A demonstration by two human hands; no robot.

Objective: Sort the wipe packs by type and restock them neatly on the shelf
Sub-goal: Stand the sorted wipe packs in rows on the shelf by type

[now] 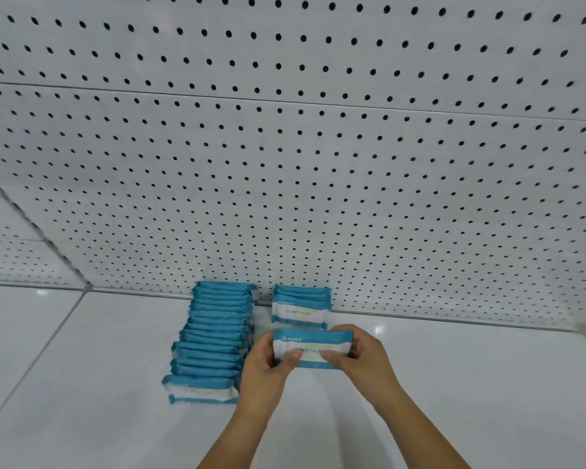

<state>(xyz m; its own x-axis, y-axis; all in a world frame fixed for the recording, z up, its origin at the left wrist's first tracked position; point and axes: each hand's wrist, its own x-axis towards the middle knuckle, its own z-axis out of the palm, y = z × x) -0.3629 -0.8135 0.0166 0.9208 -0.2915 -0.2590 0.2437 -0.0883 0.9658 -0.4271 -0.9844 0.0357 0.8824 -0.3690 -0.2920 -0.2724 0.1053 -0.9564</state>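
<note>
on my left, a long row (214,340) of blue-and-white wipe packs stands on edge on the white shelf (99,384), running forward from the pegboard back (285,164). my left hand (263,370) pinches the left end of the held pack (312,346), thumb on its face. the pack sits just above the shelf, right in front of the short row (301,308). i judge it light, soft and a little slick in its film wrap, so the two ends are the best places to hold it. my right hand (366,360) grips the right end the same way.
</note>
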